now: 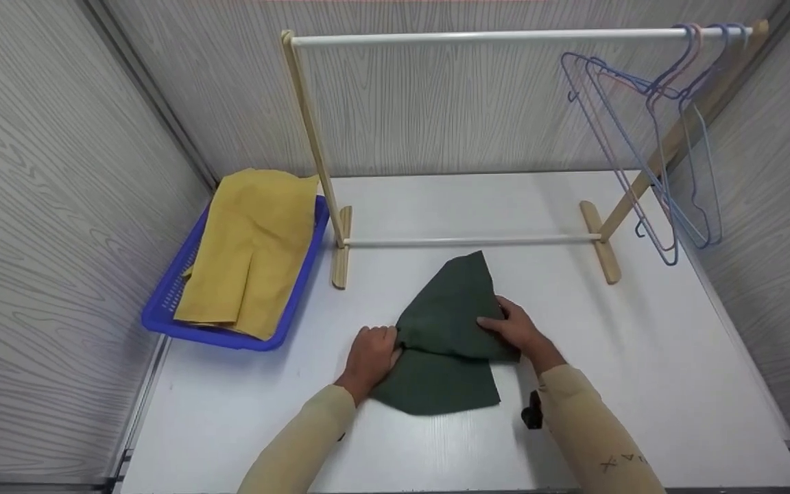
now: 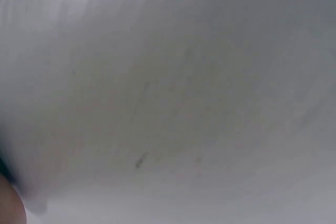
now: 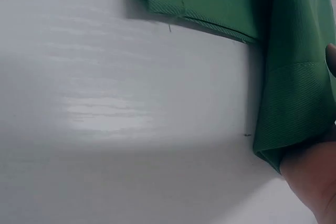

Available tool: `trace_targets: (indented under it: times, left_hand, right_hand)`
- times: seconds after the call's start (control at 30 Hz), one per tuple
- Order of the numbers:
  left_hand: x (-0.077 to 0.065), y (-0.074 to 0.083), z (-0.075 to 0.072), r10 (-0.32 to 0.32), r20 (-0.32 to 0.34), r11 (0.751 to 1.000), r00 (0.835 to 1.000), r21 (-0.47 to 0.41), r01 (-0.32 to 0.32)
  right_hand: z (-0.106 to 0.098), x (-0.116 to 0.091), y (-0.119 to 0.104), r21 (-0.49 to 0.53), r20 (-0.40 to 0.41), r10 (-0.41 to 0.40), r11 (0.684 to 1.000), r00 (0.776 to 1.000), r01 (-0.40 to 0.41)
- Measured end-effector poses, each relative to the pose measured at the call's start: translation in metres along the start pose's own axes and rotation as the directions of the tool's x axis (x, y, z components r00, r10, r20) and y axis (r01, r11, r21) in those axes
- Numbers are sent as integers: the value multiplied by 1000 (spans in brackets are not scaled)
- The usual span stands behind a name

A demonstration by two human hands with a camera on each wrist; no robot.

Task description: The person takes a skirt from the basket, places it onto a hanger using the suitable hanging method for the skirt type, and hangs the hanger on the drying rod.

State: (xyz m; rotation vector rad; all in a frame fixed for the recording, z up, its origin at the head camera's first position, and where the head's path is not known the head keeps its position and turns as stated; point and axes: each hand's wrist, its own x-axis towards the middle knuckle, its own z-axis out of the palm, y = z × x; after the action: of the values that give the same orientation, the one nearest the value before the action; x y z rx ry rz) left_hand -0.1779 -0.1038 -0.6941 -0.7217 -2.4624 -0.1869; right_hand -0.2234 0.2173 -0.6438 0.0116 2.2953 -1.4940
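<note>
A dark green cloth garment (image 1: 446, 309) lies bunched and folded over itself on the white table, one part overlapping another. At its left edge my left hand (image 1: 371, 357) grips the cloth with curled fingers. My right hand (image 1: 518, 329) pinches the right side, thumb on top and the other fingers mostly hidden behind the fabric. In the right wrist view, the green garment (image 3: 296, 77) shows stitched hems, and part of the right hand (image 3: 315, 174) lies under its corner. Only a fingertip (image 2: 9, 205) and a sliver of green appear in the left wrist view.
A blue basket (image 1: 151, 312) at the left holds yellow folded cloth (image 1: 251, 254). Behind the garment stands a wooden rack with a white top rail (image 1: 491, 38) and a low rail (image 1: 470, 241). Several blue and pink hangers (image 1: 662, 144) hang at its right end. Grey walls enclose the table.
</note>
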Motion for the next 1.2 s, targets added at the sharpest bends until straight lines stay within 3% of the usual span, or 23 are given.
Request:
trace_targets:
  times: [0.13, 0.27, 0.33, 0.4, 0.57, 0.7, 0.8, 0.87, 0.93, 1.07, 1.13, 1.2]
  left_hand:
    - [-3, 2, -3, -8, 38, 1000, 999, -14, 8]
    - [7, 4, -16, 138, 112, 988, 984, -88, -128]
    - [21, 4, -27, 218, 115, 971, 969, -124, -204]
    - [40, 3, -38, 249, 86, 962, 965, -140, -236]
    - [87, -2, -61, 213, 35, 966, 977, -158, -205]
    - [117, -5, -71, 206, 81, 964, 975, -189, -188]
    - [139, -2, -75, 216, 164, 961, 963, -209, -180]
    - [152, 2, -75, 239, 226, 958, 945, -211, -192]
    - [161, 6, -75, 273, 294, 955, 916, -196, -221]
    - [169, 11, -74, 342, 387, 939, 857, -106, -326]
    - [168, 11, -72, 364, 388, 926, 847, -57, -372]
    - [165, 9, -70, 380, 340, 919, 860, -31, -394]
  right_hand:
    - [7, -2, -2, -66, -40, -18, 998, 999, 15]
    - [13, -6, -9, -278, -102, -60, 960, 993, 29]
    - [9, -8, -16, -411, -121, -113, 910, 986, 54]
    - [2, -9, -25, -517, -115, -168, 852, 979, 86]
    - [-18, -7, -56, -670, -32, -275, 719, 961, 184]
    - [-24, -7, -82, -738, 76, -353, 608, 932, 291]
    - [-22, -9, -98, -786, 151, -426, 495, 892, 370]
    - [-20, -12, -106, -803, 205, -477, 417, 855, 425]
    - [-16, -14, -112, -813, 264, -530, 328, 806, 482]
    - [-11, -20, -119, -809, 372, -626, 143, 685, 571]
    - [-12, -22, -121, -812, 391, -655, 84, 646, 577]
    - [-13, -23, -122, -824, 372, -671, 78, 641, 561]
